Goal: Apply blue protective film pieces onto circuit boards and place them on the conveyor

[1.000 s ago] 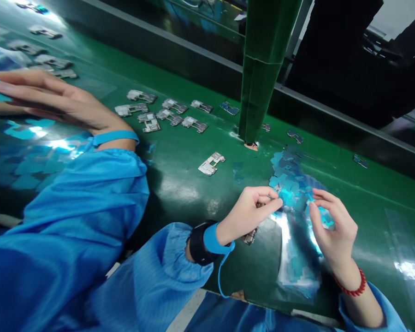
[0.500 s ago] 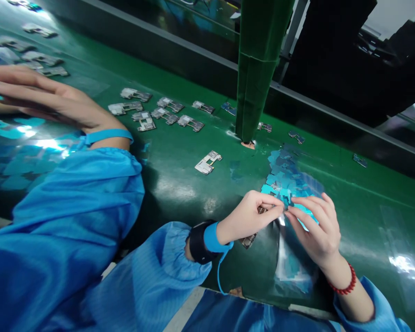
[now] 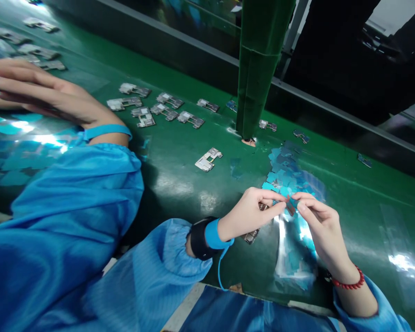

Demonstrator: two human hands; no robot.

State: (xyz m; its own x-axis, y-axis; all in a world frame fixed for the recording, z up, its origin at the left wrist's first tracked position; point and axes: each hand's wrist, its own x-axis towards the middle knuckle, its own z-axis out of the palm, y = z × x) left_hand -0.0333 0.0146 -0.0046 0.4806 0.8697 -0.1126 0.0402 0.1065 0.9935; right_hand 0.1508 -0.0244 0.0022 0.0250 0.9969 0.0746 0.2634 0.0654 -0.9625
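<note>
My left hand (image 3: 251,210), with a black strap and a blue band at the wrist, pinches thumb and forefinger together. A small reddish, see-through film (image 3: 290,206) shows at its fingertips. My right hand (image 3: 327,233), wearing a red bead bracelet, is closed in a pinch on a small blue film piece (image 3: 293,203), close to the left fingertips. Part of a brown circuit board (image 3: 251,236) shows below my left hand, which hides its middle; whether the hand touches it I cannot tell. Behind and under my hands lie many overlapping blue film pieces (image 3: 283,171) and a clear plastic sheet (image 3: 292,272).
A single circuit board (image 3: 209,159) lies left of my hands on the green table (image 3: 180,203). Several more boards (image 3: 164,110) are scattered behind it. A green post (image 3: 259,69) rises from the table. At left, another person's hand (image 3: 51,90) and blue sleeve reach across.
My fingertips have drawn slightly apart, and the reddish film now shows between them. The right fingers have closed from a looser spread into a pinch. The view has shifted slightly.
</note>
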